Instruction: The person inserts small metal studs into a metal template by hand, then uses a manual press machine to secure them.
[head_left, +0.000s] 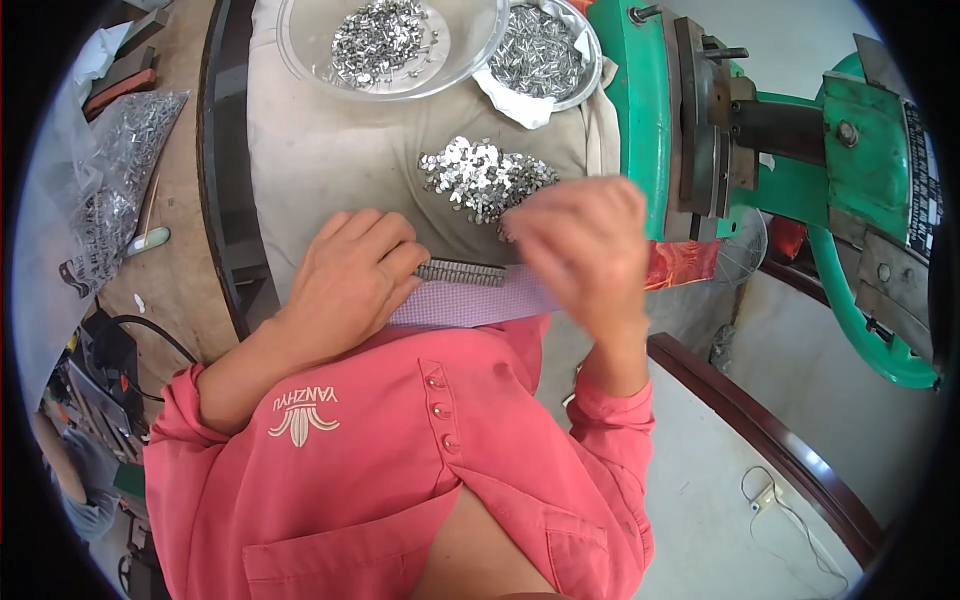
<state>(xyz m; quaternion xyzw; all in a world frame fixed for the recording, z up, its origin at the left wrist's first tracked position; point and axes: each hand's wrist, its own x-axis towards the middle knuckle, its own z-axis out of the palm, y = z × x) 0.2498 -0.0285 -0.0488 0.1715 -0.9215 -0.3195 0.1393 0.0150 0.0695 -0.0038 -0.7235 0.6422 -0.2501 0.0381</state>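
Observation:
My left hand is closed on one end of a narrow dark metal bar with a row of notches or small parts along it. The bar lies level over a lilac checked cloth. Just beyond it is a loose pile of small shiny metal pieces on the beige cloth. My right hand hovers by the pile's right edge and the bar's right end. Motion smears its fingers, and whatever they may hold is hidden.
At the back, a clear plastic tub and a smaller bowl hold small metal parts. A green hand press stands on the right. On the left lies a clear bag of metal parts beside a dark table edge.

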